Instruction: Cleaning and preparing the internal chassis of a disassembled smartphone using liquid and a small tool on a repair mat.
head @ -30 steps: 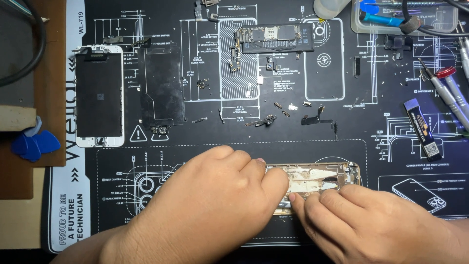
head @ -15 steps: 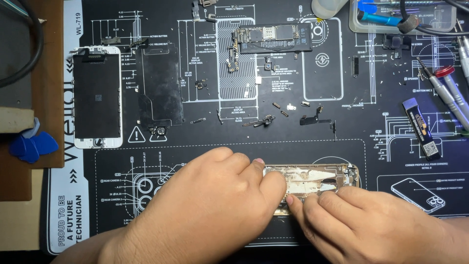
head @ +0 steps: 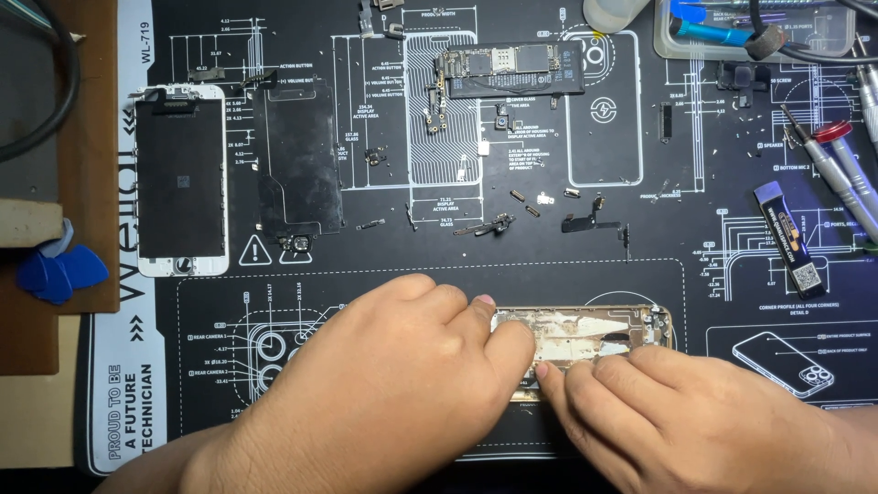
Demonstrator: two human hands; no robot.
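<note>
Our left hand (head: 393, 384) still covers left half of phone housing (head: 594, 334), lower centre; right hand (head: 677, 412) fingertips pinch its lower edge. Little shifted; scraping continues.

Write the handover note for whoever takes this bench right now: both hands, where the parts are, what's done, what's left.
Left hand: lies over the left part of the phone housing, fingers pressing on it, holding it flat on the repair mat.
Right hand: fingers at the housing's lower edge; any tool is hidden.
Parts: screen assembly at the mat's left, metal shield plate beside it, logic board at top centre, small screws and brackets scattered mid-mat, screwdrivers at right.
Done: screen, plate and board are out.
Left: the housing's inside shows pale residue.
</note>
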